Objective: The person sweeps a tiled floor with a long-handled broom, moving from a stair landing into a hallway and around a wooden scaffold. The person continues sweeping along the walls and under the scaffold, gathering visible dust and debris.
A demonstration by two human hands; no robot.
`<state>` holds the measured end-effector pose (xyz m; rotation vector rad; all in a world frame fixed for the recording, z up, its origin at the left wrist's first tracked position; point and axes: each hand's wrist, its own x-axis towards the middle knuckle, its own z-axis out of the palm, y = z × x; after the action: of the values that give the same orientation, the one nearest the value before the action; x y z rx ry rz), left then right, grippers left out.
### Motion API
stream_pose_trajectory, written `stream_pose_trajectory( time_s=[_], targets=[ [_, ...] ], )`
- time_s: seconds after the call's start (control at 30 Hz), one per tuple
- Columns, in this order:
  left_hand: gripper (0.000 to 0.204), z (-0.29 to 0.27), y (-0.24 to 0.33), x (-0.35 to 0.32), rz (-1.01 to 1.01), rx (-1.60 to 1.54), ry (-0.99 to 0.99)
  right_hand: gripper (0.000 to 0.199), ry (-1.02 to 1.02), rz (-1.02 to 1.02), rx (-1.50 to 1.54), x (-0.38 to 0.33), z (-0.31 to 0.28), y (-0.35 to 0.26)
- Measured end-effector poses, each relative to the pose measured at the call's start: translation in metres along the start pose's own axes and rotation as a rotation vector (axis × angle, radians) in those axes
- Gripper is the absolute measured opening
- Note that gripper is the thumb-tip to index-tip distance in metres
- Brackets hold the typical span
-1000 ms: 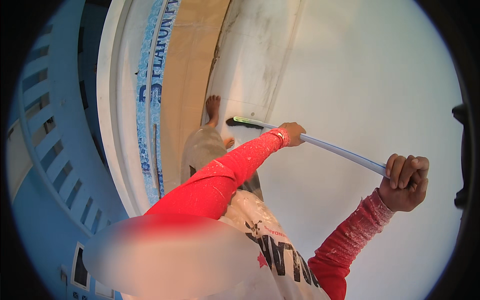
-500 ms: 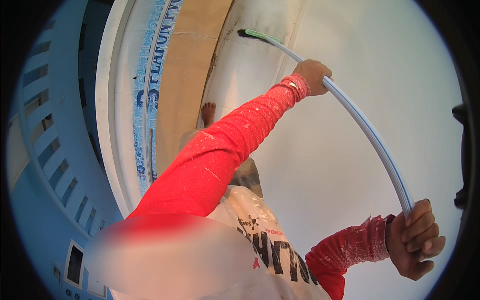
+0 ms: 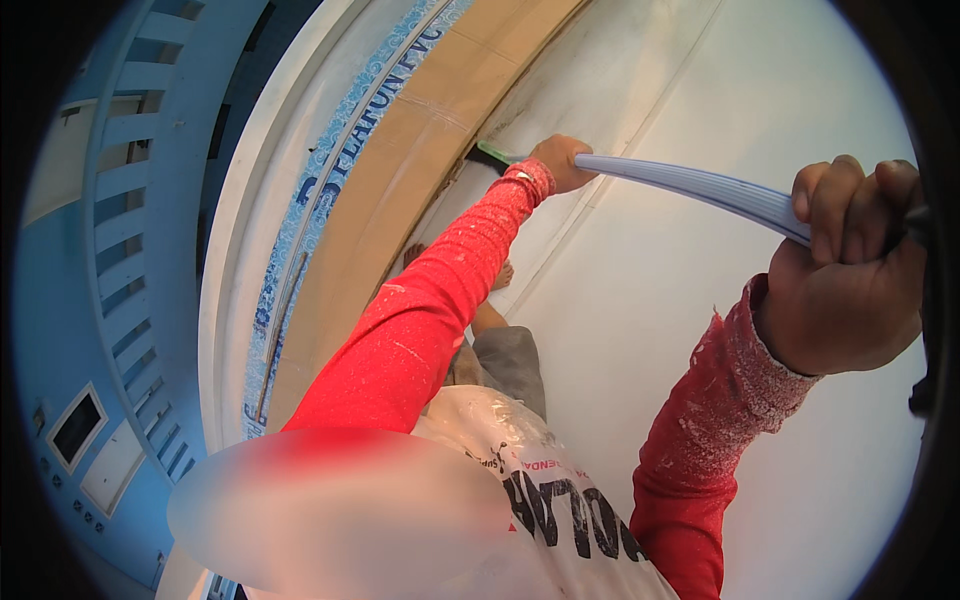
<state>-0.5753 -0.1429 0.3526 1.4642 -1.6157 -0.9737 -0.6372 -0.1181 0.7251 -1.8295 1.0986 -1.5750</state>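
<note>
Two hands clamped on a long pale pole, its dark head pressed to the white wall.

The right hand [image 3: 850,270], at 3 o'clock, is fisted tight around the near end of the pale pole [image 3: 690,187]. The left hand [image 3: 562,162], toward 12 o'clock at the end of a red, paint-flecked sleeve [image 3: 430,310], grips the pole farther up, fingers closed on it. The pole's dark head [image 3: 490,155] touches the white wall [image 3: 720,80] just beside the tan band [image 3: 400,170]. A bare foot [image 3: 500,275] shows below the sleeve.

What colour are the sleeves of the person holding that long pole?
Red sleeves, speckled with white spatter; the head view shows them.
</note>
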Motion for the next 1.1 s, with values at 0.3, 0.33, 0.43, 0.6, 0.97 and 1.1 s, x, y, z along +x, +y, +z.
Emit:
stream_pose_trajectory(
  time_s=[0.3, 0.33, 0.43, 0.6, 0.97, 1.1],
  targets=[
    [0.021, 0.067, 0.125, 0.028, 0.058, -0.085, 0.081, 0.037, -0.115, 0.021, 0.224, 0.044, -0.130, -0.036],
    [0.025, 0.079, 0.133, 0.000, -0.006, -0.066, 0.029, 0.040, -0.218, 0.084, 0.361, 0.053, -0.140, -0.035],
    [0.022, 0.100, 0.131, -0.053, -0.220, -0.090, -0.332, 0.040, -0.297, 0.214, 0.275, 0.064, -0.149, 0.005],
    [0.024, 0.104, 0.097, 0.011, -0.175, 0.009, -0.492, 0.053, -0.309, 0.148, 0.202, 0.064, -0.138, 0.069],
    [0.029, 0.107, 0.099, 0.209, 0.027, -0.122, -0.092, 0.020, -0.021, 0.236, 0.069, 0.151, -0.093, 0.091],
    [0.028, 0.092, 0.103, 0.141, 0.020, -0.228, -0.026, 0.021, -0.118, 0.295, 0.321, 0.150, -0.096, 0.072]
  ],
)
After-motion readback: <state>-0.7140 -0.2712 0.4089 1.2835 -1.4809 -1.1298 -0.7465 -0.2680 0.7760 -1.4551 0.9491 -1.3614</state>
